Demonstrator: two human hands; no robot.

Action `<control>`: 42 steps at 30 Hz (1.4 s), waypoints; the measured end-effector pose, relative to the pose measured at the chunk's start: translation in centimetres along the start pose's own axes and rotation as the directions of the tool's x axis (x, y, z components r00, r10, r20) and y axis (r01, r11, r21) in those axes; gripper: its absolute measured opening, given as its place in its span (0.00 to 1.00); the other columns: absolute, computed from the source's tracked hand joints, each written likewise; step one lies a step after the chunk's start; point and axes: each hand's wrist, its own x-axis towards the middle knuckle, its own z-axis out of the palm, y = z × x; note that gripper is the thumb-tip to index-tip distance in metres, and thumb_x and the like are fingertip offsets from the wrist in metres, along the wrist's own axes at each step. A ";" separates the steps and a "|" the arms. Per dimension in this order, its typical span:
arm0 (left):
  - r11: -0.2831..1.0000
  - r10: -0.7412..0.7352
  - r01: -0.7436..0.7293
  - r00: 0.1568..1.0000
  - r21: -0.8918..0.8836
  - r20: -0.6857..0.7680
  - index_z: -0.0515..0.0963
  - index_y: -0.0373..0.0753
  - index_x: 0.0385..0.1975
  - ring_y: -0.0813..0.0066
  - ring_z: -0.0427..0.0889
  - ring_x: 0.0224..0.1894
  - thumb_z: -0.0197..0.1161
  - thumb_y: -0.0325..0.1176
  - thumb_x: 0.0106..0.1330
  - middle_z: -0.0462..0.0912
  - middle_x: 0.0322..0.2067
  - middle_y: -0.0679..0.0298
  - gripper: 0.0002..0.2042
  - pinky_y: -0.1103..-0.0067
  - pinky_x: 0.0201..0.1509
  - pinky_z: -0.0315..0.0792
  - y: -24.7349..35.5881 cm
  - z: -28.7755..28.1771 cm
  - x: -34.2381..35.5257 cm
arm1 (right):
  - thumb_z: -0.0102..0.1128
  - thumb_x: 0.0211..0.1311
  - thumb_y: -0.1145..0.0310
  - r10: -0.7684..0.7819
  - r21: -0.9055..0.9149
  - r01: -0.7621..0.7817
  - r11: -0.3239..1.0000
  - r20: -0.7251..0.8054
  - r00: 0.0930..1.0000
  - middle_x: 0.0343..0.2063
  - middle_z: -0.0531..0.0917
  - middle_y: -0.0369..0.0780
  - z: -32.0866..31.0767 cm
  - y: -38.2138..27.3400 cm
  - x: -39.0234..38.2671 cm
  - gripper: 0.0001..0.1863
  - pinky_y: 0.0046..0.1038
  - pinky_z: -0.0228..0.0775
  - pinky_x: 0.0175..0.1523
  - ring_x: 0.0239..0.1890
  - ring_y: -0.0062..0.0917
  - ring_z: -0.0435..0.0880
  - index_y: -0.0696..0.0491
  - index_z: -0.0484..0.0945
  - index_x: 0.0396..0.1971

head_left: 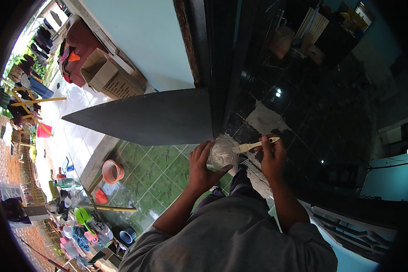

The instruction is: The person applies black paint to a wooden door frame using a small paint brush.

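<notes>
My left hand (200, 167) is wrapped round a clear plastic tub (211, 157) in front of my body. Pale, creamy paste (223, 157) fills much of it. In my right hand (272, 158) is a small flat paintbrush (251, 146), gripped by its cream handle between thumb and fingers. The brush points left, its bristle end over the tub's right rim; I cannot tell whether it touches the paste. Just beyond the tub stands a dark grey door (154, 117), swung out from its frame (229, 68).
An open cardboard box (111, 77) stands by the light blue wall (140, 36). On the green tiles (154, 174) sits an orange bucket (113, 172), with a blue pail (127, 235) nearer me. Dark floor tiles at right surround a bare cement patch (265, 119). Household clutter lines the left.
</notes>
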 end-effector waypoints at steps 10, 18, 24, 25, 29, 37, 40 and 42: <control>1.000 -0.006 0.005 1.000 -0.014 -0.014 0.68 0.36 0.67 0.51 0.71 0.66 0.86 0.41 0.44 0.74 0.63 0.53 0.47 0.60 0.70 0.66 0.3 0.2 0.0 | 0.57 0.77 0.63 -0.020 0.083 0.029 0.996 -0.114 0.993 0.30 0.82 0.37 0.9 0.5 -1.7 0.12 0.23 0.72 0.39 0.29 0.18 0.83 0.59 0.76 0.38; 0.999 -0.022 0.020 0.999 -0.036 -0.048 0.67 0.37 0.67 0.50 0.73 0.64 0.86 0.40 0.44 0.74 0.61 0.52 0.48 0.60 0.68 0.68 0.4 -0.3 -0.1 | 0.57 0.77 0.61 -0.047 0.188 0.084 0.979 -0.191 0.980 0.23 0.85 0.39 2.1 0.2 -1.5 0.14 0.25 0.70 0.36 0.28 0.20 0.83 0.58 0.75 0.39; 0.997 -0.028 0.023 0.996 -0.071 -0.081 0.69 0.37 0.66 0.49 0.74 0.64 0.86 0.42 0.43 0.77 0.60 0.51 0.47 0.60 0.68 0.69 -0.4 -0.4 -0.1 | 0.56 0.77 0.61 -0.061 0.099 0.089 0.991 -0.253 0.966 0.22 0.84 0.40 1.9 1.0 -2.1 0.14 0.27 0.68 0.36 0.26 0.21 0.82 0.58 0.74 0.37; 0.998 -0.029 0.025 0.997 -0.060 -0.072 0.69 0.37 0.66 0.49 0.75 0.63 0.86 0.43 0.43 0.77 0.59 0.51 0.47 0.60 0.68 0.69 -0.5 -0.2 0.0 | 0.56 0.77 0.61 -0.050 0.132 0.089 0.987 -0.277 0.959 0.22 0.85 0.40 1.9 1.5 -1.9 0.14 0.27 0.68 0.36 0.26 0.21 0.82 0.58 0.74 0.37; 0.997 -0.041 0.039 0.999 -0.072 -0.017 0.69 0.36 0.65 0.50 0.76 0.62 0.86 0.46 0.44 0.78 0.58 0.50 0.47 0.60 0.67 0.70 -0.5 0.5 1.0 | 0.58 0.75 0.59 -0.018 0.200 0.066 0.978 -0.234 0.972 0.22 0.84 0.39 3.2 1.7 -1.3 0.15 0.27 0.69 0.37 0.28 0.22 0.83 0.57 0.74 0.37; 0.997 0.007 -0.009 0.999 -0.072 -0.034 0.70 0.32 0.63 0.52 0.79 0.61 0.85 0.46 0.45 0.80 0.56 0.50 0.46 0.62 0.66 0.72 1.5 1.3 4.9 | 0.58 0.74 0.62 -0.046 0.245 0.128 0.961 -0.318 0.947 0.24 0.81 0.40 1.2 0.7 1.5 0.13 0.29 0.71 0.37 0.25 0.25 0.83 0.59 0.75 0.36; 0.993 -0.013 0.014 1.000 -0.114 0.006 0.70 0.33 0.64 0.54 0.79 0.61 0.85 0.45 0.46 0.80 0.57 0.50 0.45 0.64 0.66 0.73 2.5 1.6 6.2 | 0.58 0.75 0.57 -0.069 0.205 0.148 0.968 -0.349 0.935 0.23 0.81 0.41 1.4 3.9 3.2 0.18 0.30 0.72 0.36 0.24 0.26 0.83 0.59 0.73 0.36; 0.992 -0.035 0.033 0.999 -0.118 -0.010 0.71 0.33 0.63 0.52 0.80 0.60 0.85 0.45 0.47 0.80 0.56 0.50 0.44 0.63 0.65 0.73 1.7 2.3 6.0 | 0.59 0.74 0.59 -0.017 0.245 0.104 0.964 -0.332 0.943 0.26 0.80 0.42 0.7 3.9 3.6 0.16 0.32 0.72 0.37 0.28 0.24 0.81 0.59 0.73 0.38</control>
